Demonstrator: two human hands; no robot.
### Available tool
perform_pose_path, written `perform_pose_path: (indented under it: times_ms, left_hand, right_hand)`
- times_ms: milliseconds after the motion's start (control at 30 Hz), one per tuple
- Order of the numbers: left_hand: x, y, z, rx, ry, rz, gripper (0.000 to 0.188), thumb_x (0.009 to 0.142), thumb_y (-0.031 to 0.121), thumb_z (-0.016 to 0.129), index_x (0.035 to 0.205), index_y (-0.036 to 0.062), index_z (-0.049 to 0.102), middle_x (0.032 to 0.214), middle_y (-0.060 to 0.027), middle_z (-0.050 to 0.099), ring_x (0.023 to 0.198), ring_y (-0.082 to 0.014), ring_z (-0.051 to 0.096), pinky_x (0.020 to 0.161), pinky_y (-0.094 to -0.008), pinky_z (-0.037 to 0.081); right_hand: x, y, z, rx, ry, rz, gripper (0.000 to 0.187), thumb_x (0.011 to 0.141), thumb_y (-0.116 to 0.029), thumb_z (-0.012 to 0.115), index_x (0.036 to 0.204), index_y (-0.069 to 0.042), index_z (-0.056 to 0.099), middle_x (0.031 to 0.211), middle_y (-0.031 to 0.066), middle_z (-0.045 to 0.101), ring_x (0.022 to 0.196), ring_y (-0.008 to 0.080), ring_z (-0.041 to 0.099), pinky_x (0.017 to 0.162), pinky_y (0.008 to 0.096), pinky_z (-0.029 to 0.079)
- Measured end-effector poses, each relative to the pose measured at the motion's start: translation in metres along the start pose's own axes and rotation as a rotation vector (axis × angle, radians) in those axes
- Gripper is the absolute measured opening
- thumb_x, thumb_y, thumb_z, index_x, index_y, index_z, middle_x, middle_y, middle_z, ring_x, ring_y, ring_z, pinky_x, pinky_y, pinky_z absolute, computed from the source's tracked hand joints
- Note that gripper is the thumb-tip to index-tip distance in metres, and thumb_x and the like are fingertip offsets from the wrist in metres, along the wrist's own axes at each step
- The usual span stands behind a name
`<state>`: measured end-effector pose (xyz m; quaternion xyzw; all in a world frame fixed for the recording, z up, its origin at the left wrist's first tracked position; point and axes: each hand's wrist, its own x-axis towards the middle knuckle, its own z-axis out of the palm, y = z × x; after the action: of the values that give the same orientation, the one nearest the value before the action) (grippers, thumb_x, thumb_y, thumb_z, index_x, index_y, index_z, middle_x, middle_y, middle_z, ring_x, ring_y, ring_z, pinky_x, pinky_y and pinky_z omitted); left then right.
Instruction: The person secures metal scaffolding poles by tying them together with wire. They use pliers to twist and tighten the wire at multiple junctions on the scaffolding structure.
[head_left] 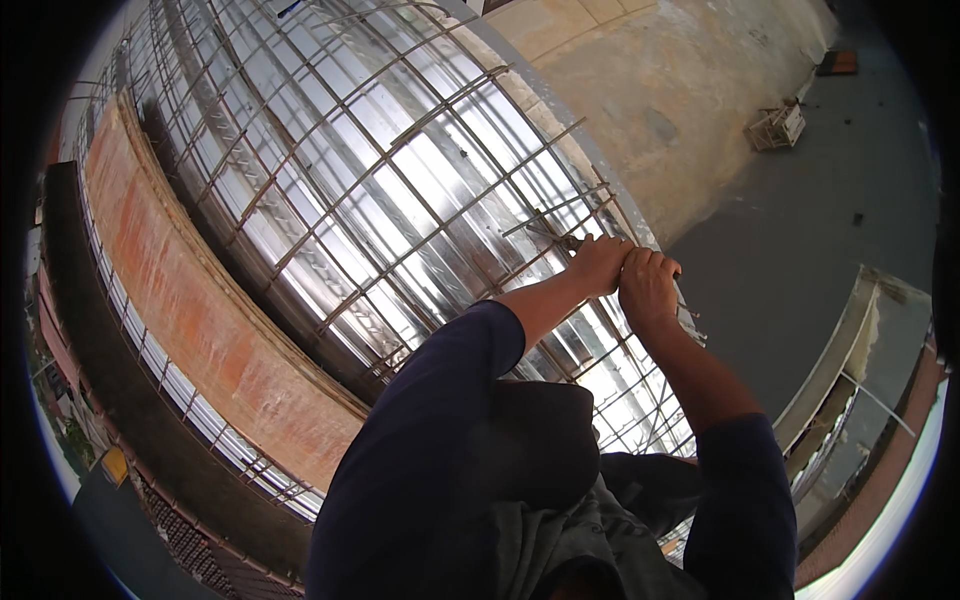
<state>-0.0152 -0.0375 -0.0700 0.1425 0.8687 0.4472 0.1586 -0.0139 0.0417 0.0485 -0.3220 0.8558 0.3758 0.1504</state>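
Note:
My left hand (603, 264) is closed, with a short dark metal tool (571, 242) poking out on its far left side, close to the crossing steel bars. Most of that tool is covered by the fingers, so its kind does not show. Pressed up beside it, my right hand (648, 287) is also curled shut. A small dark end shows at its right edge, and I cannot tell whether it belongs to the same tool. Both hands are over the right-hand edge of a rebar grid (415, 235), which lies above shiny ribbed metal decking (440, 185).
An orange-brown formwork board (200, 300) runs along the left side. Past the deck's right edge, a grey floor (770, 270) lies lower down, with a small crate-like frame (777, 128) on it. A concrete ledge (825, 370) stands at the lower right.

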Motion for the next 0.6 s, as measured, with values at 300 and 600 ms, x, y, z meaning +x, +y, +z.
perform_pose_path:
  times_ms: [300,600]
  left_hand:
    - [-0.004,-0.003,0.035,0.152,-0.162,0.109,0.034,0.073,0.015,0.066,0.107,0.0116,0.059,0.104,-0.0093,0.062,0.105,-0.0274,0.057,0.091,-0.0410,0.038]
    - [-0.047,-0.006,0.022,0.176,0.274,0.354,0.041,0.069,0.023,0.071,0.106,0.0105,0.056,0.100,-0.0071,0.058,0.099,-0.0269,0.054,0.090,-0.0452,0.035]
  right_hand:
    - [-0.014,-0.012,0.051,0.703,-0.253,0.261,0.018,0.088,-0.015,0.049,0.099,-0.001,0.053,0.096,0.0203,0.062,0.086,0.0364,0.065,0.074,0.0448,0.053]
    - [0.006,0.014,0.052,1.505,-1.001,0.203,0.025,0.075,-0.017,0.066,0.085,0.006,0.062,0.073,0.0157,0.065,0.062,0.0242,0.067,0.051,0.0354,0.055]
